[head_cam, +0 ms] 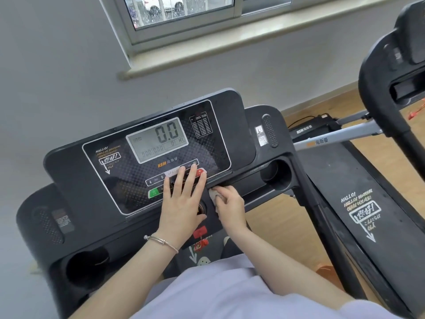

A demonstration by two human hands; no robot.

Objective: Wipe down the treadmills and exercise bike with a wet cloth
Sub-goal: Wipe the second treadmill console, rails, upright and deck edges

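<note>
Head view: the left hand [184,203] lies flat on the treadmill console [110,162], fingers straight across its buttons. Just beside it, the right hand [230,204] curls round a white cloth [212,194], mostly hidden and seemingly bunched, pressing it to the ledge under the panel's lower right corner. A second treadmill [358,203] stands to the right.

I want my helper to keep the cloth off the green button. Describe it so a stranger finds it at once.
Take the nearer treadmill's console, facing the window. Below its grey display, in the glossy panel's lower left corner, sits the green button: the only green thing there, while the red button lies up to its right.
</note>
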